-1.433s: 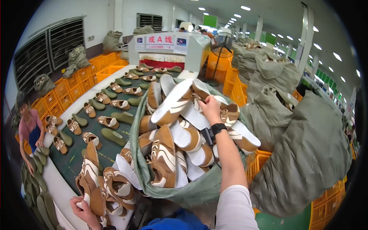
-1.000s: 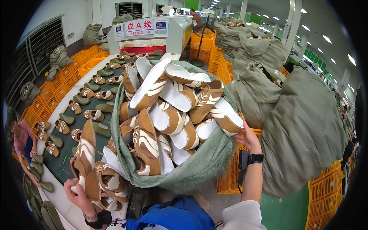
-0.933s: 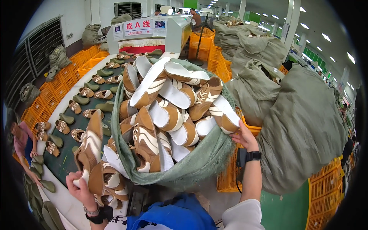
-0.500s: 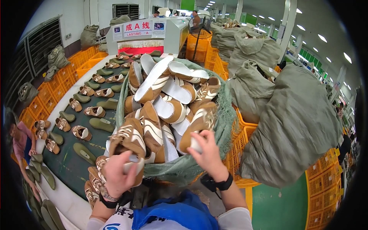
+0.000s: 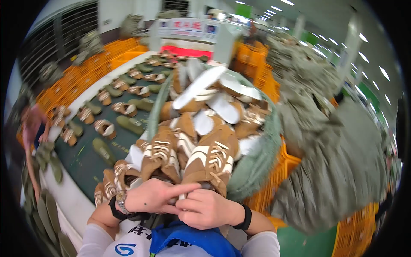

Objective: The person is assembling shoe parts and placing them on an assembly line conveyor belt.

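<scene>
Two brown shoe uppers with cream stripes and laces are side by side in front of me, heels toward me. My right hand [image 5: 209, 209] is closed on the heel of the right-hand shoe upper [image 5: 207, 160]. My left hand [image 5: 158, 197] reaches across with its index finger stretched along that same heel; its other fingers are partly hidden. Just above the left hand is the other shoe upper [image 5: 158, 160]. Behind both, a green woven sack [image 5: 252, 173] is heaped with more brown uppers, several showing white undersides [image 5: 199, 88].
To the left, a dark green belt [image 5: 83, 160] carries rows of uppers and olive shoe lasts [image 5: 128, 125]. A person in pink [image 5: 34, 124] reaches toward lasts at far left. Orange crates [image 5: 274, 182] and bulging grey sacks [image 5: 334, 171] stand on the right.
My hands have come together at the heels, the left reaching rightward. The right-hand upper has been brought nearer, and both uppers now have toes pointing away. The view has shifted.
</scene>
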`<move>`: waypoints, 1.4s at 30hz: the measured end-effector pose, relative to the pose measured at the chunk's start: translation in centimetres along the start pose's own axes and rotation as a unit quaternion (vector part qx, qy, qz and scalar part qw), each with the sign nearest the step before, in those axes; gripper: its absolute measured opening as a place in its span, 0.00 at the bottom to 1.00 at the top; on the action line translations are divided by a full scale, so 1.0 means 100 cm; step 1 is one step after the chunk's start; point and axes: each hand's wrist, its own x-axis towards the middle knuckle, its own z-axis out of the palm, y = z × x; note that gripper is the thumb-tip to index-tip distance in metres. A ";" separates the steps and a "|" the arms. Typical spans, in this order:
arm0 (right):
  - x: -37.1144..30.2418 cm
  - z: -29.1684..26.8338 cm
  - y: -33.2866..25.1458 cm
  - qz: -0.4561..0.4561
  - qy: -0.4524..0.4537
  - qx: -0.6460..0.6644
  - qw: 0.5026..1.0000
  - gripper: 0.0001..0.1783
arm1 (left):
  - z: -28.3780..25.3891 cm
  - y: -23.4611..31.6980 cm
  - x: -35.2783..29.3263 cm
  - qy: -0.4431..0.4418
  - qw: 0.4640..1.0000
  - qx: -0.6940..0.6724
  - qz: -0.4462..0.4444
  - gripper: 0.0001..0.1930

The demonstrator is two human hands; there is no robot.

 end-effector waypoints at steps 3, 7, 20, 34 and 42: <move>0.026 -0.008 0.002 -0.097 0.021 -0.021 0.995 0.07 | -0.003 0.007 -0.018 0.019 0.999 0.044 0.009 0.20; 0.045 -0.004 0.013 -0.120 0.100 0.106 0.982 0.16 | -0.022 0.034 -0.070 0.146 0.980 0.107 -0.080 0.16; 0.070 0.152 0.035 0.188 -0.053 0.185 0.963 0.07 | -0.070 -0.045 -0.419 0.312 0.654 0.342 -0.598 0.24; 0.137 0.253 0.018 0.285 -0.160 0.063 0.943 0.06 | -0.129 -0.196 -0.722 0.274 0.534 0.412 -0.686 0.18; 0.142 0.288 0.026 0.247 -0.232 0.096 0.936 0.07 | -0.083 -0.208 -0.703 0.130 0.492 0.416 -0.754 0.33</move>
